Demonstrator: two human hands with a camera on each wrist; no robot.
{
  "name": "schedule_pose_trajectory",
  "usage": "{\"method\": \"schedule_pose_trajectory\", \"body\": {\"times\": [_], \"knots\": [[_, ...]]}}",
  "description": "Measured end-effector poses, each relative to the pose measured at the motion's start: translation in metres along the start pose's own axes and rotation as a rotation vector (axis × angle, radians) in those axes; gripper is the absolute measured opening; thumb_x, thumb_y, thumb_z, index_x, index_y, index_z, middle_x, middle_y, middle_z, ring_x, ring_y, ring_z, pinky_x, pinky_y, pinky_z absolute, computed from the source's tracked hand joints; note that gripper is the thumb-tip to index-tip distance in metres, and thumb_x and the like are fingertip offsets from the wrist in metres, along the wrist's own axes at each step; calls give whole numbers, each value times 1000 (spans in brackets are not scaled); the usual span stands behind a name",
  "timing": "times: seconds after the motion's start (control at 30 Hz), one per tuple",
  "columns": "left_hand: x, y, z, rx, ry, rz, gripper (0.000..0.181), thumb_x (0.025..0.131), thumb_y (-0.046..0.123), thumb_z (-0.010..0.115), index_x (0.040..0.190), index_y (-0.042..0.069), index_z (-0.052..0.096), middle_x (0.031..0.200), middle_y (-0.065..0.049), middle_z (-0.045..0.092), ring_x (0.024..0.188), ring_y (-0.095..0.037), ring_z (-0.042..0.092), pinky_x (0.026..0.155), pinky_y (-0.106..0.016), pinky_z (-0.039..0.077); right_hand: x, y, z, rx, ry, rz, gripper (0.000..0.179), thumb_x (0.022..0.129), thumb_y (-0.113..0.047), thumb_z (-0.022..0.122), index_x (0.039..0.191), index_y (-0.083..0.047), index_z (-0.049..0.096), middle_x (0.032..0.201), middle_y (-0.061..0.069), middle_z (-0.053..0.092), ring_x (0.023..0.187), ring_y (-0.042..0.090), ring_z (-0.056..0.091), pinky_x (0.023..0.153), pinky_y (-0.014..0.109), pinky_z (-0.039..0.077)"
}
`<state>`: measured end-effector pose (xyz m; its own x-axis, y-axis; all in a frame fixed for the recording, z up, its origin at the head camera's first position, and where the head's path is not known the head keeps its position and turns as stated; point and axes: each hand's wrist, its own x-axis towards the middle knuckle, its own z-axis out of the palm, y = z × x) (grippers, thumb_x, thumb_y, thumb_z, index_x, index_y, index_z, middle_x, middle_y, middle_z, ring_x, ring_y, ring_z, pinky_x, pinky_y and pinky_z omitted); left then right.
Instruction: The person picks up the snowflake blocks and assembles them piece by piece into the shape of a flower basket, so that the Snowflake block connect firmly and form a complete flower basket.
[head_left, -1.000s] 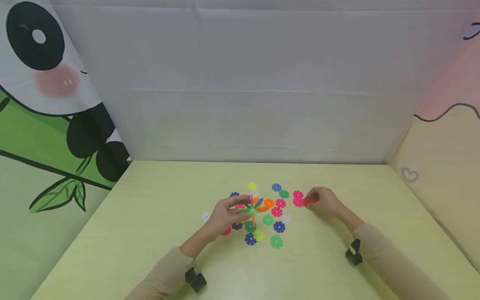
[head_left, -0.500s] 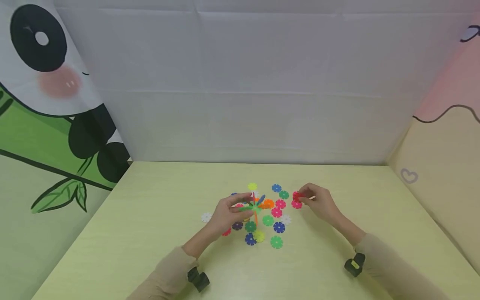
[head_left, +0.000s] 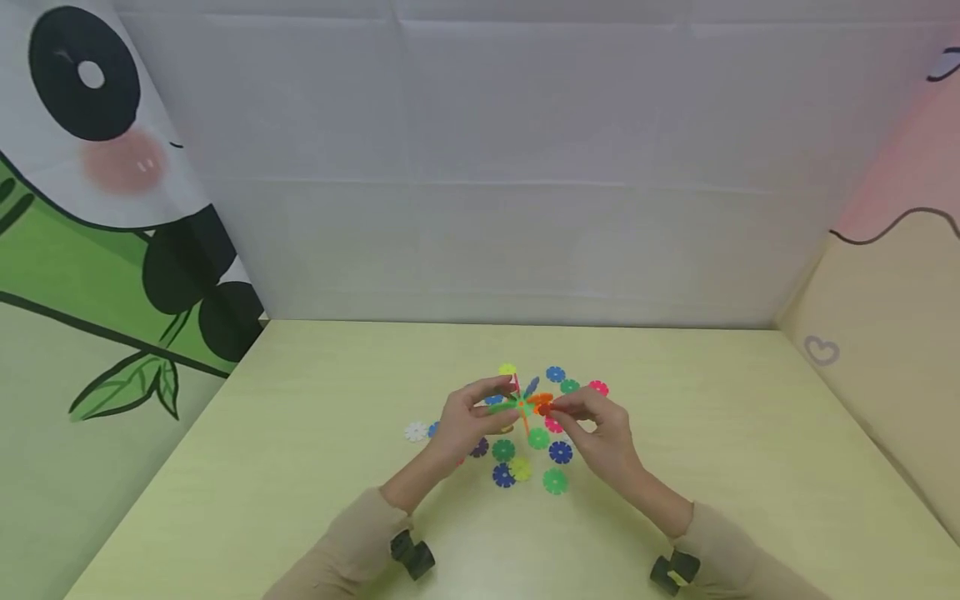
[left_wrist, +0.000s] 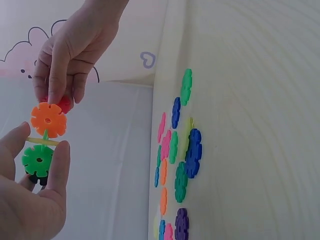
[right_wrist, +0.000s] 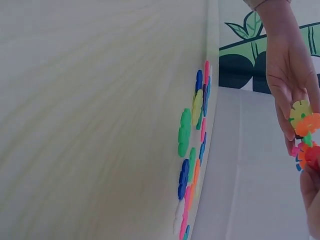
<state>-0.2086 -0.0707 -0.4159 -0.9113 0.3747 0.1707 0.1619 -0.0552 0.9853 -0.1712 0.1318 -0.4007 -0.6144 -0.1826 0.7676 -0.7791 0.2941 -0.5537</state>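
Observation:
In the head view my left hand [head_left: 472,417] grips a cluster of slotted snowflake discs [head_left: 521,404] above the table, between thumb and fingers. Orange [left_wrist: 48,120] and green [left_wrist: 37,160] discs of this cluster show in the left wrist view, and a yellow disc [right_wrist: 300,110] in the right wrist view. My right hand [head_left: 603,429] pinches a red snowflake disc [left_wrist: 65,104] by its edge, close to the cluster's right side. Whether the red disc's slot meets the orange disc cannot be told. Fingers hide part of both.
Loose snowflake discs lie on the pale table [head_left: 337,375] under and around the hands, among them green [head_left: 555,481], dark blue [head_left: 560,452], white [head_left: 416,431] and pink [head_left: 598,387] ones. A white backdrop [head_left: 480,250] stands at the table's far edge.
My right hand has carried the red disc leftward from the pink discs at the right to the cluster. My left hand has shifted slightly right with the cluster still in its grip.

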Motion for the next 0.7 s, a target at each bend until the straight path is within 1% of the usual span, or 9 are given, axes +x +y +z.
{"method": "schedule_pose_trajectory", "body": {"times": [0.1,0.17,0.33,0.37,0.47,0.6,0.7], "knots": [[0,1,4,3,26,-3,47,88,0,66,131,-8,50,118,-20,55,94,-36,65,78,-39,55,1,-2,3,-8,25,10,26,67,24,71,85,8,63,79,16,65,68,29,66,67,19,53],[-1,2,5,6,39,-1,47,87,0,67,131,-8,50,118,-20,55,93,-38,64,77,-39,55,-1,1,6,-8,35,-2,25,68,24,71,86,8,64,79,16,65,69,28,66,68,17,52],[1,1,9,-1,61,1,50,87,0,67,133,-8,49,116,-19,56,88,-31,66,76,-40,55,-6,22,12,10,77,-32,31,67,25,71,88,4,65,81,13,66,71,24,65,69,17,52],[2,0,9,-4,62,1,51,87,0,67,134,-8,48,117,-19,56,86,-28,67,76,-40,55,-7,25,13,14,86,-33,31,67,25,71,89,4,65,81,12,66,72,22,65,69,17,52],[3,-1,10,-18,67,1,57,86,-1,68,137,-7,44,119,-20,55,81,-25,67,77,-41,55,-9,33,16,21,110,-31,33,68,25,71,90,1,66,83,9,66,75,21,65,71,19,52],[4,-1,11,-13,60,-9,63,86,1,68,142,-5,38,125,-21,53,80,-27,68,77,-38,55,-8,36,19,11,134,-43,31,69,23,72,90,1,66,82,10,66,75,22,66,73,19,52],[4,0,11,-14,48,-9,68,86,1,68,144,-5,34,129,-23,51,82,-27,68,76,-37,55,-5,36,18,11,124,-50,30,68,24,71,88,3,64,81,13,66,73,24,66,73,17,51]]}}
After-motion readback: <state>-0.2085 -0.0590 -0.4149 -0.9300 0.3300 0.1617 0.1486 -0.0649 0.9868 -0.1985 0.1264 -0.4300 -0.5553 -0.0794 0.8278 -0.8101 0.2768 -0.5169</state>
